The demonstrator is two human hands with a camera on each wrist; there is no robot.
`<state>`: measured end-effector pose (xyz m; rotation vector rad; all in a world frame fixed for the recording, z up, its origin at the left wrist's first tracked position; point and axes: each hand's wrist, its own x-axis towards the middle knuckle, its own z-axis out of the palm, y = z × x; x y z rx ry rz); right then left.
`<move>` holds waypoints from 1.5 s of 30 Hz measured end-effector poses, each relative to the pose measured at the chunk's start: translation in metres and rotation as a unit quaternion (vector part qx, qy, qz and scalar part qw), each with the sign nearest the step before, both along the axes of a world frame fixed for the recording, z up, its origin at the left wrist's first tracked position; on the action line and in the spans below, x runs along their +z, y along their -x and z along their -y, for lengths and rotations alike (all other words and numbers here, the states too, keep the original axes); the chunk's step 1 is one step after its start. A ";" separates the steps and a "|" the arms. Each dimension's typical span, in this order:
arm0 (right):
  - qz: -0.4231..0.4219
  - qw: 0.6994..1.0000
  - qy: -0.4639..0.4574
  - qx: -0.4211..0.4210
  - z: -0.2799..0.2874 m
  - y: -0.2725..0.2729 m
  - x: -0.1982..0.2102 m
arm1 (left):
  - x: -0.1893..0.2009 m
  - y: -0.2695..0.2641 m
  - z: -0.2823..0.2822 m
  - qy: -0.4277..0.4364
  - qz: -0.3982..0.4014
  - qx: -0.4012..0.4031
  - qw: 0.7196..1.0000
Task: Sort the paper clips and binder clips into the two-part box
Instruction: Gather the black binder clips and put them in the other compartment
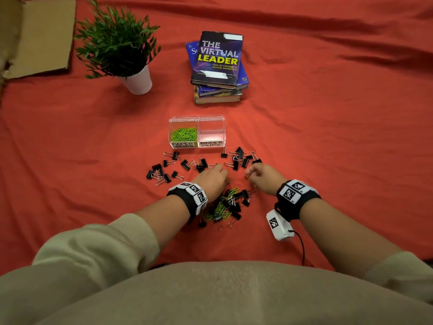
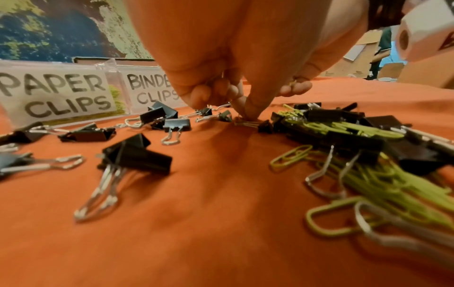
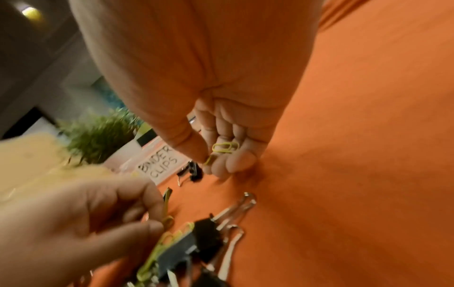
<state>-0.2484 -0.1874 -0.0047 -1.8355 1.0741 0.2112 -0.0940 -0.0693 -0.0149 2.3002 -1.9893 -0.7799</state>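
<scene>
The clear two-part box (image 1: 197,119) stands ahead of my hands; its left part, labelled PAPER CLIPS, holds green paper clips (image 1: 184,134), and the BINDER CLIPS part (image 1: 211,134) looks bare. Black binder clips (image 1: 185,164) lie scattered in front of it. A mixed pile of both kinds (image 1: 228,205) sits between my wrists. My left hand (image 1: 225,178) pinches a paper clip (image 3: 167,205) down at the cloth, its fingers (image 2: 248,108) curled. My right hand (image 1: 249,173) is curled round green paper clips (image 3: 224,147), with the thumb pinching one.
A stack of books (image 1: 218,66) and a potted plant (image 1: 121,48) stand beyond the box. Flat cardboard (image 1: 39,36) lies at the far left. Everything rests on a wrinkled red cloth (image 1: 328,137), bare on the right.
</scene>
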 end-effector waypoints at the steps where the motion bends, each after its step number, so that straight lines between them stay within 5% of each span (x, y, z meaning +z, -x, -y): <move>1: 0.009 0.999 -0.041 -0.030 0.001 -0.002 0.001 | 0.000 0.000 0.000 0.000 -0.017 0.016 1.000; 4: 0.024 0.984 -0.155 -0.088 0.000 -0.007 0.006 | 0.002 -0.002 -0.001 0.015 -0.096 0.086 0.992; 7: 0.032 0.980 -0.172 -0.100 -0.006 -0.013 0.007 | 0.006 -0.008 -0.002 0.034 -0.161 0.168 0.972; 16: -0.023 0.992 0.121 0.030 -0.028 -0.055 -0.004 | 0.014 -0.028 -0.011 0.033 -0.310 0.333 0.890; 21: -0.093 0.977 0.167 0.096 -0.039 -0.072 -0.011 | 0.017 -0.030 -0.018 0.010 -0.357 0.380 0.853; 25: -0.097 0.968 0.184 0.138 -0.045 -0.066 -0.012 | 0.012 -0.026 -0.023 -0.003 -0.330 0.358 0.873; 30: -0.115 0.963 0.180 0.164 -0.048 -0.065 -0.001 | 0.009 -0.011 -0.025 -0.021 -0.240 0.258 0.936; 33: -0.106 0.971 0.144 0.157 -0.045 -0.064 0.003 | 0.007 -0.010 -0.023 -0.039 -0.253 0.263 0.930; 36: -0.046 0.994 0.071 0.067 -0.040 -0.055 0.003 | 0.008 -0.010 -0.023 -0.040 -0.247 0.261 0.932; 39: 0.005 0.999 -0.034 -0.029 -0.031 -0.042 0.009 | 0.009 -0.009 -0.025 -0.032 -0.185 0.188 0.964; 45: 0.133 0.918 -0.303 -0.218 -0.021 -0.029 0.022 | 0.002 -0.018 -0.027 -0.034 -0.113 0.050 0.992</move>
